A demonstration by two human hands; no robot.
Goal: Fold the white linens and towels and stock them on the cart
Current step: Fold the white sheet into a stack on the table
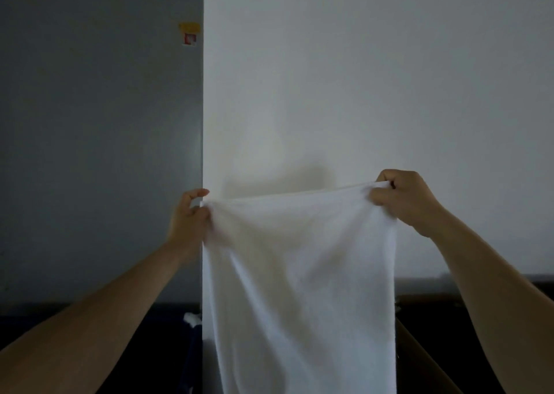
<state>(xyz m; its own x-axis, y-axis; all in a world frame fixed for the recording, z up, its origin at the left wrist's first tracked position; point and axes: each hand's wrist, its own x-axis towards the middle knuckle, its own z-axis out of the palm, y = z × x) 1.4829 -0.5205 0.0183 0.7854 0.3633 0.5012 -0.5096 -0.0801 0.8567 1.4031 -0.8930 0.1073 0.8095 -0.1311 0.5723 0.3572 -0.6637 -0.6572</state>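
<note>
A white towel hangs in front of me, spread flat and running down past the bottom of the frame. My left hand pinches its upper left corner. At the upper right corner my right hand is closed on the cloth. Both arms are stretched forward at about chest height, holding the top edge taut between them. The cart is not in view.
A white wall fills the right and centre; a grey wall or door with a small yellow and red sticker is at left. A brown cardboard box edge shows low right. A bit of white cloth lies low left in shadow.
</note>
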